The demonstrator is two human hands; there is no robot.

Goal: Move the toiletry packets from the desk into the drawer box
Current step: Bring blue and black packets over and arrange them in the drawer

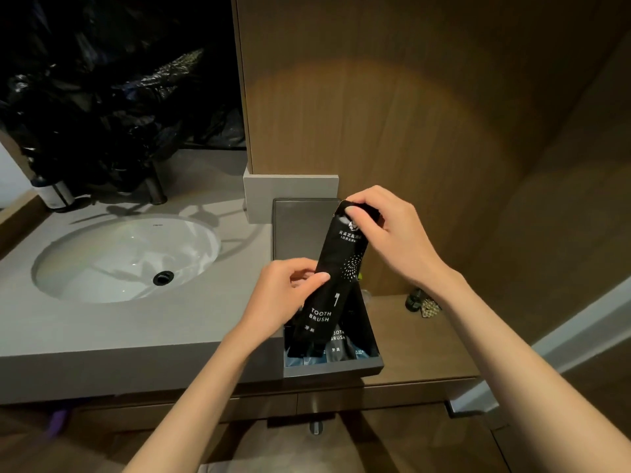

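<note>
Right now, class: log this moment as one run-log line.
left hand, right hand: pinching toothbrush packet | packet: tilted, lower end in box | box: holds other packets

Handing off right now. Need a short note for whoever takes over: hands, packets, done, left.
Left hand: pinches the toothbrush packet at mid-length.
Right hand: pinches its top end.
The packet is tilted over the drawer box, and its lower end appears to be already inside at the left.
Done: a second toothbrush packet and blue-ended packets are in the box.
Left: lower the held packet in and let go. No loose packets show on the grey counter or the wooden shelf. The small items on the shelf are too unclear to identify.
</note>
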